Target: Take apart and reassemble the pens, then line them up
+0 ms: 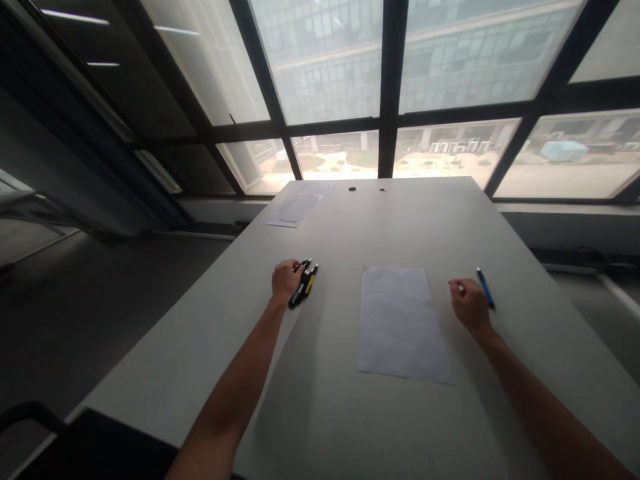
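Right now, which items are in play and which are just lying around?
In play:
left hand on the bunch of pens
right hand beside the blue pen
white sheet between the hands

Lying about:
papers at the table's far left
two small round objects at the far edge

Left hand (286, 280) curled; right hand (469, 304) loosely closed.

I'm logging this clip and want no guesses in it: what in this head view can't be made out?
- Left hand: its fingers hide part of the pens; the pen count is unclear.
- Right hand: curled; whether it touches the blue pen is too small to tell.
- Far papers: print too small to read.
- Chair: cut off by the bottom edge.
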A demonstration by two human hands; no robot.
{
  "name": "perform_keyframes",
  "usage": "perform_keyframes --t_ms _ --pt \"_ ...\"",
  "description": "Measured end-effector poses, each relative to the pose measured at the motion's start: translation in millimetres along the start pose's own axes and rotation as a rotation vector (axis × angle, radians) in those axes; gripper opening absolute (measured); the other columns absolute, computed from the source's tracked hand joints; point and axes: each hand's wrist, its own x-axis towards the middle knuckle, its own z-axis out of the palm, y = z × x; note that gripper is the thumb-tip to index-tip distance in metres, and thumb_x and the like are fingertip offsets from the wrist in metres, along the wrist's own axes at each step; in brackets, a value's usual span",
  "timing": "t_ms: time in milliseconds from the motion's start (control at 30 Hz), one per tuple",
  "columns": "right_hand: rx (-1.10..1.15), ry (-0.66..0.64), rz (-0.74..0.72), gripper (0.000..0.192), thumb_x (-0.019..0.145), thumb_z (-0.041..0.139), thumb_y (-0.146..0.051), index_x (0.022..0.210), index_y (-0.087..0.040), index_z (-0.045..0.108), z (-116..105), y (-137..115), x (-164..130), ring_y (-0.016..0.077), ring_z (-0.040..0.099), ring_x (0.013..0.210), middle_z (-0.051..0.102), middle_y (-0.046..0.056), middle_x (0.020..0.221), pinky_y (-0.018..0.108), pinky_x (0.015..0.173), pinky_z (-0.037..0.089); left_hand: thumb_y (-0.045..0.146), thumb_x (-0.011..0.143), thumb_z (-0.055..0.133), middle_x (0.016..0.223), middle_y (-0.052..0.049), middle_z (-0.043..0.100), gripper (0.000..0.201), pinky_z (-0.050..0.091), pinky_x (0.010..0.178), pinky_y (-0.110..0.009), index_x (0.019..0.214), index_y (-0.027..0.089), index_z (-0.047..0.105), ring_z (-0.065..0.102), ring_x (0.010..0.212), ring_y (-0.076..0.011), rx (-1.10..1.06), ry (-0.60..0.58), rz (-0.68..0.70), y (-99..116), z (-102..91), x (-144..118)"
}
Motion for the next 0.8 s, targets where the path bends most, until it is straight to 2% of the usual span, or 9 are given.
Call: perform_keyframes --t_ms 133,300,600,800 --pt "0.041 -0.020 0.042 0.036 0.091 0.047 -0.041 0.084 -0.014 0.069 11.2 -6.3 -11.4 0.0201 0.057 0.071 0.068 0.012 0.088 0.035 0.072 0.046 0.038 0.084 0.067 0.094 -0.008 0.071 0.021 0.047 0.081 -0.031 0.095 0.021 0.072 0.064 0.093 -0.0233 0.071 -0.079 -0.083 -9.5 1.3 4.8" --pt "0.070 -0.033 0.051 0.035 0.091 0.047 -0.039 0.086 -0.014 0.070 10.7 -5.1 -14.3 0.0206 0.059 0.076 0.067 0.012 0.091 0.034 0.074 0.048 0.042 0.083 0.068 0.095 -0.007 0.072 0.022 0.045 0.072 -0.030 0.090 0.022 0.071 0.065 0.089 -0.0234 0.087 -0.061 -0.143 -9.9 10.9 3.4" --pt "0.056 -0.039 0.082 0.036 0.092 0.046 -0.041 0.088 -0.015 0.071 11.1 -6.9 -15.1 0.0205 0.059 0.077 0.066 0.012 0.094 0.034 0.075 0.048 0.037 0.088 0.061 0.099 -0.011 0.072 0.019 0.046 0.077 -0.031 0.088 0.020 0.070 0.064 0.094 -0.0243 0.129 -0.138 -0.133 -3.6 10.0 7.3" --pt "0.066 -0.044 0.097 0.036 0.091 0.046 -0.041 0.087 -0.015 0.071 10.5 -8.0 -14.9 0.0199 0.058 0.074 0.067 0.012 0.095 0.034 0.075 0.047 0.034 0.091 0.057 0.097 -0.012 0.071 0.019 0.047 0.081 -0.034 0.087 0.019 0.069 0.063 0.095 -0.0255 0.110 -0.082 -0.079 5.1 -5.1 6.6"
